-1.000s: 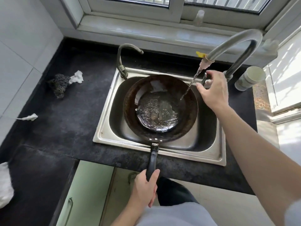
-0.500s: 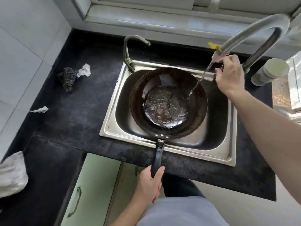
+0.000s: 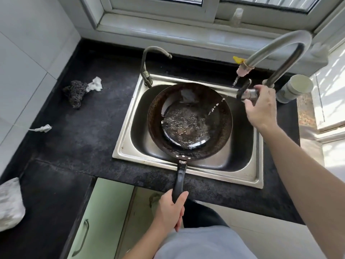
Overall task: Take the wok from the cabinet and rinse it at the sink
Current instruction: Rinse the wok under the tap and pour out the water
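Two hands share it — our left hand (image 3: 170, 210) grips the handle of the wok (image 3: 155, 118), low in the sink (image 3: 128, 152); our right hand (image 3: 261, 109) pinches the tap lever (image 3: 242, 90) — we should keep the pan level.

You are working in a domestic kitchen. Evidence: stainless sink (image 3: 123, 144) set into a black countertop (image 3: 84, 137), curved tap (image 3: 276, 45), green cabinet door (image 3: 97, 221) beneath, white wall tiles (image 3: 24, 71), a window (image 3: 149, 12) behind, a scourer (image 3: 75, 93) nearby.
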### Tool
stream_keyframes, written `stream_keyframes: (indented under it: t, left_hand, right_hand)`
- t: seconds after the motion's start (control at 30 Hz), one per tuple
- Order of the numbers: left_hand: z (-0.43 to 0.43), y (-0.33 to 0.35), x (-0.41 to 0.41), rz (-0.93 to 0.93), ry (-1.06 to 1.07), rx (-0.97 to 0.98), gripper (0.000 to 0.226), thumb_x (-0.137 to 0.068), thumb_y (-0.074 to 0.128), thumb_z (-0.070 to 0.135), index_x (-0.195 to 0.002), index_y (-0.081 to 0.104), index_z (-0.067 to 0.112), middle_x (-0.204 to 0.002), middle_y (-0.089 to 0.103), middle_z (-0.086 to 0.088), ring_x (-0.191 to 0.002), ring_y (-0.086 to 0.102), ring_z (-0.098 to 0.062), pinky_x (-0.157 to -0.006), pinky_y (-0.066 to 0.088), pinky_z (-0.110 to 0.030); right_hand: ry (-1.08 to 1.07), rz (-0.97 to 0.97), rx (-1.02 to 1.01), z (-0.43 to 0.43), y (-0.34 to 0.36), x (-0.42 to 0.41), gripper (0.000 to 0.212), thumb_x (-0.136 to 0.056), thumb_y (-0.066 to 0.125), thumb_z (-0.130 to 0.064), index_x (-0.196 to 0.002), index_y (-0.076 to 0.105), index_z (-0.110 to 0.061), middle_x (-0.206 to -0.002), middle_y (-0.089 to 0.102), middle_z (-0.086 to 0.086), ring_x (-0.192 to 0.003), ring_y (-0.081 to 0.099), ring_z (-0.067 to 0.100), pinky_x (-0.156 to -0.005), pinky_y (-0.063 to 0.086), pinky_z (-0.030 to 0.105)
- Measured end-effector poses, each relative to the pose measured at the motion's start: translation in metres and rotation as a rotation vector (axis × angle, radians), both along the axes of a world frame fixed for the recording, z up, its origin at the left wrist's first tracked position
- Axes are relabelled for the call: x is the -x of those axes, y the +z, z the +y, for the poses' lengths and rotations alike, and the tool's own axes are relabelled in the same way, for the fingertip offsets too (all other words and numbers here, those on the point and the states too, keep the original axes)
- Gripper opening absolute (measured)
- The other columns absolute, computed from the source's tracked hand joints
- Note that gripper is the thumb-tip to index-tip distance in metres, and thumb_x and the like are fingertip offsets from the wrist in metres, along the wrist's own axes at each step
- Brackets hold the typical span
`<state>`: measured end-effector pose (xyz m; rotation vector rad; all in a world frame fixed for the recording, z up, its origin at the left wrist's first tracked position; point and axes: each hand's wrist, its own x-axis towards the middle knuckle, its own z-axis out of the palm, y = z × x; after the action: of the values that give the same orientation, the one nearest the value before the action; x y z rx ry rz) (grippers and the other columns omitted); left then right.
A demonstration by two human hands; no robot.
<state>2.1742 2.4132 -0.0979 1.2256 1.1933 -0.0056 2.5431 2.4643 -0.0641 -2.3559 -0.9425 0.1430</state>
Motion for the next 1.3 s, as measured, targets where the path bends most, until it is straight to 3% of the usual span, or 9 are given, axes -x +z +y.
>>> stream_keyframes:
  t: [0.07, 0.17, 0.33, 0.43, 0.5, 0.67, 0.87, 1.1, 1.3]
  left_hand:
    - [0.001, 0.001, 0.000, -0.029, 0.009, 0.031, 0.037, -0.097, 0.051, 0.037, -0.074, 0.049, 0.007, -0.049, 0.048, 0.000, -0.030, 0.041, -0.014, -0.037, 0.038, -0.028]
    - [0.000, 0.002, 0.001, -0.073, 0.052, 0.094, 0.016, -0.096, 0.053, 0.035, -0.093, 0.048, 0.020, -0.053, 0.050, -0.002, -0.033, 0.041, -0.015, -0.035, 0.036, -0.027]
    - [0.001, 0.005, -0.001, -0.118, 0.069, 0.136, 0.030, -0.097, 0.054, 0.027, -0.086, 0.054, -0.001, -0.058, 0.057, -0.011, -0.036, 0.052, -0.015, -0.038, 0.045, -0.027]
    - [0.001, 0.002, 0.001, -0.130, 0.059, 0.134, 0.032, -0.097, 0.055, 0.028, -0.080, 0.054, 0.001, -0.051, 0.055, -0.004, -0.034, 0.045, -0.018, -0.038, 0.037, -0.026]
    - [0.001, 0.001, 0.002, -0.149, 0.099, 0.171, 0.030, -0.096, 0.056, 0.027, -0.077, 0.051, 0.005, -0.055, 0.051, -0.004, -0.036, 0.041, -0.017, -0.037, 0.032, -0.024]
    - [0.001, 0.000, 0.004, -0.177, 0.130, 0.197, 0.028, -0.097, 0.055, 0.026, -0.083, 0.054, 0.002, -0.053, 0.046, -0.003, -0.034, 0.038, -0.015, -0.036, 0.029, -0.021]
    - [-0.001, 0.001, 0.006, -0.205, 0.164, 0.160, 0.025, -0.098, 0.054, 0.022, -0.079, 0.054, 0.006, -0.050, 0.044, -0.003, -0.031, 0.036, -0.015, -0.033, 0.028, -0.020]
    - [-0.011, 0.008, 0.027, -0.188, 0.207, 0.169, 0.035, -0.097, 0.054, 0.029, -0.070, 0.048, 0.008, -0.053, 0.043, -0.007, -0.033, 0.034, -0.017, -0.035, 0.027, -0.021]
    - [-0.007, 0.012, 0.038, -0.172, 0.185, 0.054, 0.036, -0.097, 0.054, 0.028, -0.069, 0.049, 0.006, -0.047, 0.044, -0.004, -0.031, 0.038, -0.016, -0.034, 0.028, -0.021]
  right_hand:
    - [-0.027, 0.037, 0.002, -0.023, -0.003, 0.027, 0.044, -0.091, 0.066, -0.010, -0.132, 0.052, -0.004, -0.129, 0.052, 0.021, -0.117, 0.051, 0.030, -0.097, 0.031, 0.019]
    - [-0.044, 0.127, -0.006, -0.056, -0.009, 0.080, 0.047, -0.091, 0.067, -0.007, -0.134, 0.051, -0.007, -0.126, 0.055, 0.015, -0.110, 0.056, 0.023, -0.093, 0.039, 0.025]
    - [-0.008, 0.349, 0.054, -0.097, -0.023, 0.170, 0.043, -0.092, 0.067, -0.010, -0.132, 0.051, -0.014, -0.102, 0.063, -0.002, -0.092, 0.063, 0.014, -0.085, 0.054, 0.031]
    - [-0.026, 0.520, 0.122, -0.108, -0.034, 0.207, 0.026, -0.093, 0.069, -0.020, -0.115, 0.056, -0.022, -0.091, 0.067, -0.007, -0.086, 0.066, 0.011, -0.078, 0.053, 0.025]
    - [-0.065, 0.656, 0.170, -0.109, -0.043, 0.220, 0.016, -0.092, 0.070, -0.028, -0.104, 0.062, -0.021, -0.090, 0.070, -0.006, -0.083, 0.070, 0.013, -0.079, 0.057, 0.031]
    - [-0.068, 1.015, 0.269, -0.089, -0.046, 0.235, 0.030, -0.093, 0.068, -0.040, -0.101, 0.070, -0.011, -0.086, 0.076, 0.000, -0.073, 0.073, 0.012, -0.075, 0.061, 0.030]
    - [-0.178, 1.541, 0.011, -0.063, -0.044, 0.248, 0.022, -0.089, 0.076, -0.014, -0.100, 0.069, 0.004, -0.102, 0.077, 0.020, -0.090, 0.074, 0.027, -0.082, 0.061, 0.038]
    - [-0.229, 1.681, -0.180, -0.052, -0.045, 0.282, 0.016, -0.093, 0.070, -0.008, -0.093, 0.054, -0.006, -0.061, 0.053, 0.005, -0.048, 0.053, 0.016, -0.053, 0.053, 0.032]
    - [-0.233, 1.677, -0.232, -0.041, -0.036, 0.298, 0.018, -0.095, 0.068, -0.010, -0.091, 0.050, -0.010, -0.059, 0.049, 0.003, -0.050, 0.057, 0.015, -0.048, 0.050, 0.026]
